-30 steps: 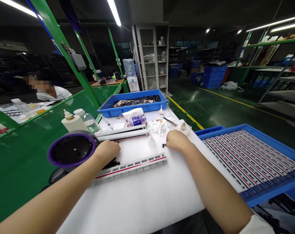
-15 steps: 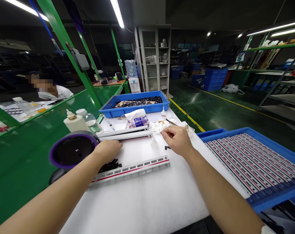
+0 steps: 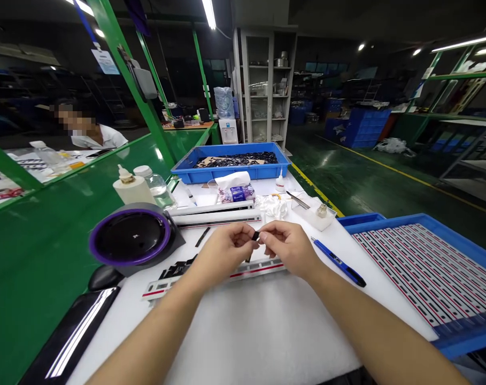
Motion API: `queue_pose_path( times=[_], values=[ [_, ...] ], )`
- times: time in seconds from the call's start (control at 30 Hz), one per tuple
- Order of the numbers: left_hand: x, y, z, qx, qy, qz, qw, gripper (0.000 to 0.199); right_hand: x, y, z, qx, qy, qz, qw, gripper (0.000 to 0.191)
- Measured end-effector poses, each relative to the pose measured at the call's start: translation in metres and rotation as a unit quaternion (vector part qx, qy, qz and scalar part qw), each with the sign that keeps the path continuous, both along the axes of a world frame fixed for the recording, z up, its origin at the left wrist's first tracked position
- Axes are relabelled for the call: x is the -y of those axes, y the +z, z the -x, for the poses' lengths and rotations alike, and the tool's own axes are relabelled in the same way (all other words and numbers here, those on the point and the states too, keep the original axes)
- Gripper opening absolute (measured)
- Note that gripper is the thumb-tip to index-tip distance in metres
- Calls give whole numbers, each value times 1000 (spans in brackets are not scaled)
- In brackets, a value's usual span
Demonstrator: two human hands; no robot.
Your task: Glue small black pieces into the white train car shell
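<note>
My left hand [image 3: 229, 248] and my right hand [image 3: 291, 247] meet over the middle of the white table. Between their pinched fingertips is a small black piece [image 3: 256, 235], its exact kind too small to tell. Below them lies a long white strip with a red line and rectangular slots [image 3: 158, 289], partly hidden by my hands and left forearm. Several loose black pieces [image 3: 177, 267] are heaped behind its left part. One thin black strip [image 3: 203, 237] lies apart, left of my left hand. A blue utility knife [image 3: 339, 262] rests right of my right hand.
Behind my hands are white rails [image 3: 218, 217], a tissue pack [image 3: 237, 190], a glue bottle [image 3: 280, 183] and tweezers [image 3: 298, 200]. A round black dish [image 3: 130, 235] stands left. Blue trays [image 3: 243, 172] [image 3: 427, 222] sit at the back and right. A person in white [image 3: 106, 136] sits beyond the green partition.
My left hand has moved right from near the rails, and my right hand has come slightly left and down. Both now meet at the black piece. The view has shifted slightly.
</note>
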State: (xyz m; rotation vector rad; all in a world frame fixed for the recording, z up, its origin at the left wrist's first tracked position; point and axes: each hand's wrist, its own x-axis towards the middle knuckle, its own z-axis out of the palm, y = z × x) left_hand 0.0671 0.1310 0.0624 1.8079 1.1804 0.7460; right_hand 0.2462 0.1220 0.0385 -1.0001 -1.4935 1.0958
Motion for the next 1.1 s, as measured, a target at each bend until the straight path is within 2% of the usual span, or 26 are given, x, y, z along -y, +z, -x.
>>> queue_pose_path(
  times=[0.07, 0.17, 0.33, 0.47, 0.57, 0.67, 0.77, 0.87, 0.93, 1.0, 1.03, 1.1],
  values=[
    [13, -4, -4, 61, 27, 54, 996, 15, 1, 2, 0, -8, 29, 20, 999, 18],
    [24, -7, -1, 68, 42, 102, 992, 16, 4, 4, 1, 13, 54, 47, 997, 20],
    [23, -12, 3, 93, 48, 139, 985, 24, 5, 3, 1, 26, 32, 62, 997, 19],
    [23, -16, 2, 84, 25, 125, 988, 26, -4, 2, -5, -41, -17, 91, 995, 23],
    [24, -18, 1, 86, 21, 116, 989, 25, -9, 0, -7, -92, 12, 143, 985, 28],
    [26, -19, 1, 88, 15, 116, 989, 24, -7, -1, -4, -111, 34, 149, 982, 28],
    [28, -17, 1, 65, 5, 75, 995, 23, -4, 0, -1, -151, 59, 168, 972, 26],
    [31, -14, 1, 55, -27, -18, 998, 19, -5, -1, -1, -215, 149, 256, 931, 31],
    [34, -13, 0, 59, -31, -100, 993, 16, -5, -1, 0, -236, 190, 286, 909, 31],
    [36, -13, -3, 74, -7, -171, 982, 13, -3, -2, 1, -229, 182, 271, 917, 27],
    [37, -14, -5, 78, 15, -184, 980, 12, 0, -2, 2, -213, 154, 243, 934, 25],
    [39, -14, -9, 83, 64, -134, 985, 13, 9, -1, 4, -135, 49, 123, 982, 21]
  ],
)
